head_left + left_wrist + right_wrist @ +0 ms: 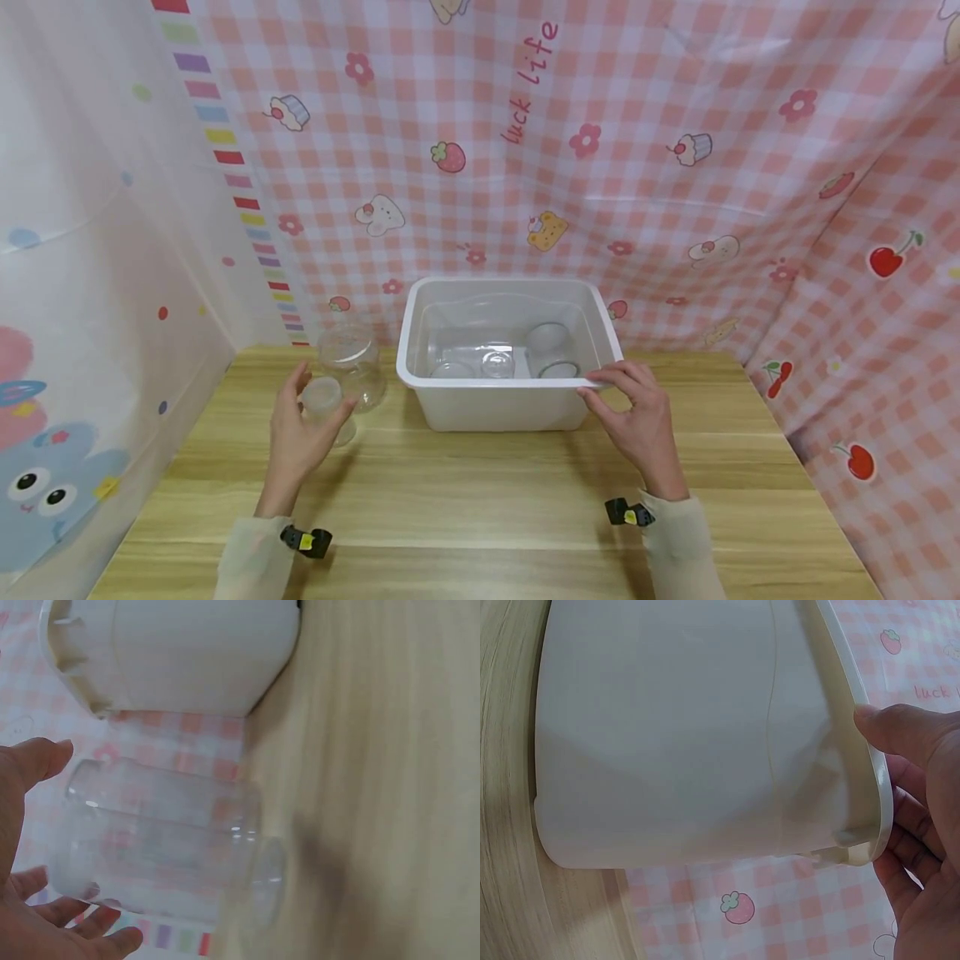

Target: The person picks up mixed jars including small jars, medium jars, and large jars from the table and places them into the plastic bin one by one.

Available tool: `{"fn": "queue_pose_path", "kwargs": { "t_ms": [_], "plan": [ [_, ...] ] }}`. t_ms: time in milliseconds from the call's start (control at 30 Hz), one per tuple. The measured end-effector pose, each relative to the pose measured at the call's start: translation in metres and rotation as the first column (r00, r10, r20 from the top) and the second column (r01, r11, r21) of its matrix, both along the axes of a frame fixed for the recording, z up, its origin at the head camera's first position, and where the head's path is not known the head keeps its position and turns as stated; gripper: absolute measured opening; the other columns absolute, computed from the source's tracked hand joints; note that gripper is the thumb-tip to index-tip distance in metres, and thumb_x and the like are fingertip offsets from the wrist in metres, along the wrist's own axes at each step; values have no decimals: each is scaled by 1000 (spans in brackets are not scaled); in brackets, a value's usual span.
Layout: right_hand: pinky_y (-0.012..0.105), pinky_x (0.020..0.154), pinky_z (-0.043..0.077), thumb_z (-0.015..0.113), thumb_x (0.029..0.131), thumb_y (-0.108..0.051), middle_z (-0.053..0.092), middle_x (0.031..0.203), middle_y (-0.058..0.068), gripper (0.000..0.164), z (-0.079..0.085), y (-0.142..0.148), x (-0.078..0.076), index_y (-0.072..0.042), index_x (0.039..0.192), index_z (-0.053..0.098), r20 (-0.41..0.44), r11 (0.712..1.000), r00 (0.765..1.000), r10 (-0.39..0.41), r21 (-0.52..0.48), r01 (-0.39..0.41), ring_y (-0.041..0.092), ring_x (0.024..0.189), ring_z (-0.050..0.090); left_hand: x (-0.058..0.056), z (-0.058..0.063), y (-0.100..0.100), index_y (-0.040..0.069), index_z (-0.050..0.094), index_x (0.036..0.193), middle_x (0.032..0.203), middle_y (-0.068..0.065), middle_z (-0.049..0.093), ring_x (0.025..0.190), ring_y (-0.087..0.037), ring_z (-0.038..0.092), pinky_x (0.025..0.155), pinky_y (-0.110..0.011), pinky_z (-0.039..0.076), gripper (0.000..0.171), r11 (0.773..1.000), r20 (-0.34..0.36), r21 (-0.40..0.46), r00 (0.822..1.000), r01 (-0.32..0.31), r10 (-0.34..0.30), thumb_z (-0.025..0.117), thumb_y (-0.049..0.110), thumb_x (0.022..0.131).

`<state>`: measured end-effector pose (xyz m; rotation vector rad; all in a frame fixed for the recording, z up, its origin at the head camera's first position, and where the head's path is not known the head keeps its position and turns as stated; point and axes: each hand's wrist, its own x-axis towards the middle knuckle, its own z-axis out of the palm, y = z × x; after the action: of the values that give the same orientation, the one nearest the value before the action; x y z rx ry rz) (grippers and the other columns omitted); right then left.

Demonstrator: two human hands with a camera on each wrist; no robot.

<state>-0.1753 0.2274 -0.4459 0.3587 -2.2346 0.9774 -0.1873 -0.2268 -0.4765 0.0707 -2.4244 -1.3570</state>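
Note:
My left hand is at the left of the table, thumb and fingers spread around a small clear vessel with a whitish round top and a clear round foot. In the left wrist view the fingers stand wide apart; whether they touch it cannot be told. Just behind it stands a larger clear jar, which overlaps the small vessel in the left wrist view. My right hand pinches the front right rim of a white plastic tub, its thumb on the outer side.
Several clear glass or plastic vessels lie inside the tub, among them a cup at the right. The wooden table meets a pink checked cloth behind the tub. A white patterned cloth hangs at the left.

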Motion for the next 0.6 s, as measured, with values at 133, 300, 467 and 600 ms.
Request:
{"fn": "queue_pose_path", "kwargs": {
  "t_ms": [133,300,467,600],
  "plan": [
    [19,86,44,89,79,-14,73,102,2,21,0,0,0,-13,98,80,-2,1000,1000,-1,0,1,14,100,58,2,-10,-4,2,27,158,154,-25,42,141,-41,41,117,-65,35,93,998,75,61,997,12,-16,82,28,88],
    [19,86,44,89,79,-14,73,101,2,21,1,-1,0,-13,98,80,3,1000,1000,0,-5,0,14,99,58,4,-19,-5,2,34,154,148,-26,47,135,-40,46,115,-63,39,82,991,119,137,993,-11,-5,80,20,89],
    [18,86,44,89,79,-14,73,100,2,21,0,-1,1,-11,98,80,8,1000,1000,-3,-7,3,16,99,58,5,-25,-6,-2,45,147,144,-25,52,131,-40,51,111,-58,46,69,984,126,164,991,-72,51,79,12,89],
    [18,86,44,89,79,-14,73,100,2,21,-1,-1,0,-12,98,80,6,1000,1000,-10,-5,10,15,99,58,4,-27,-7,-1,48,145,143,-23,55,129,-36,54,108,-55,50,67,984,132,150,988,-95,75,81,14,89]
  ]
}}
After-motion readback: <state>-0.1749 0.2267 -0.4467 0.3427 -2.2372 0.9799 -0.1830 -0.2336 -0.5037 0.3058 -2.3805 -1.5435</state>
